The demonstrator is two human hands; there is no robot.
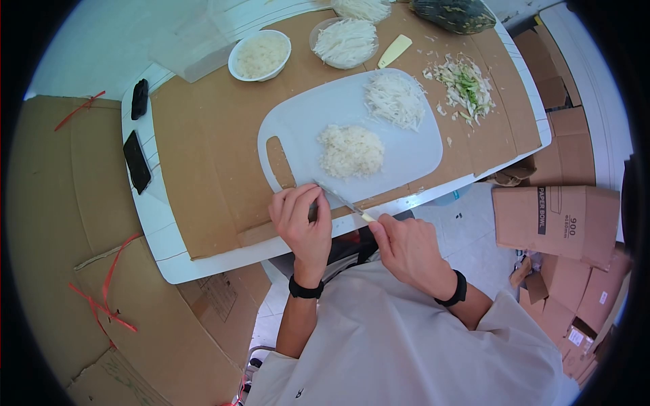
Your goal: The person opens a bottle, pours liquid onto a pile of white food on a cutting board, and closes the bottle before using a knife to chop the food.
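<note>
My right hand (413, 250) is closed around the pale handle of a knife (345, 203), whose blade slants up and left over the near edge of a white cutting board (298, 122). At the blade's tip, my left hand (301, 220) has its fingers bent and pinched against the metal; the fingertips are partly hidden. A heap of finely chopped white vegetable (351, 151) lies mid-board. Behind it, to the right, is a pile of white shreds (395, 100).
Behind the board stand a white bowl of chopped pieces (261, 55), a bowl of shreds (344, 42), a yellow-handled peeler-like tool (395, 50) and a dark green squash (455, 13). Peelings (466, 86) lie right. Two black phones (137, 161) rest at the left edge. Cardboard boxes (555, 223) stand on the floor.
</note>
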